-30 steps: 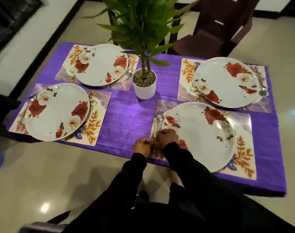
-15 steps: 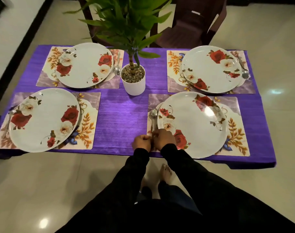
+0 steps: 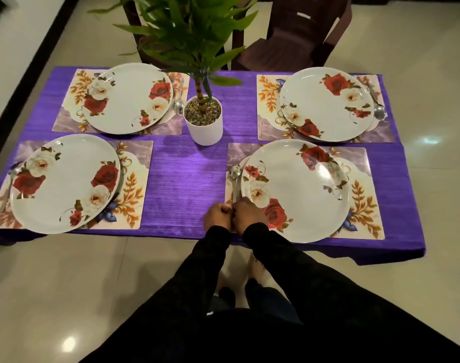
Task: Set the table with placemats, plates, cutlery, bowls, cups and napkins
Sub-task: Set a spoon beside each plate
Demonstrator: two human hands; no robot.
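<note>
The spoon (image 3: 234, 180) lies on the mat just left of the near right plate (image 3: 297, 189), bowl pointing away. It looks light, stiff and slick; best pinched at the handle. Its handle end runs under the right hand (image 3: 247, 213), fingers curled over it. The left hand (image 3: 217, 215) is curled alongside, touching; what it grips I cannot tell.
</note>
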